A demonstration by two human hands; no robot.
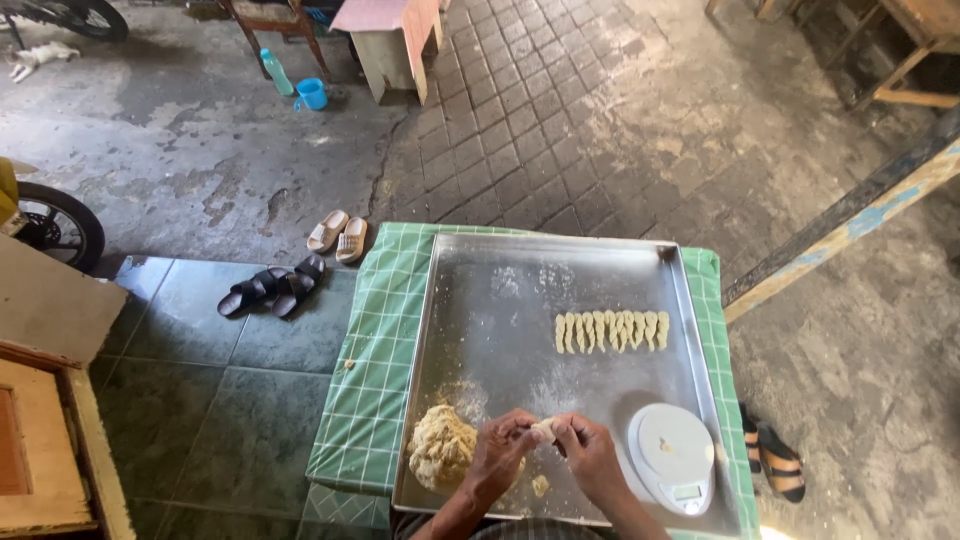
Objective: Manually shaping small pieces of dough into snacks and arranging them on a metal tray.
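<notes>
Both hands meet over the near edge of a large metal tray (500, 300). The left hand (503, 450) and the right hand (590, 455) pinch a small piece of dough (543, 431) between their fingertips, so the piece sits right between the two hands, held just above the tray's floured surface. Each hand is curled around it, fingers closed on the dough.

Just left of the left hand, touching the tray, lies a rough lump of dough (442, 447). A small crumb of dough (540, 486) rests on the tray below the hands. To the right of the right hand, close by, stands a round white kitchen scale (672, 452). Farther up the tray, well apart from the hands, a row of shaped dough pieces (612, 331) lies side by side.

The tray rests on a green checked cloth (375, 380). On the floor beyond lie black sandals (272, 290) and beige slippers (338, 236).
</notes>
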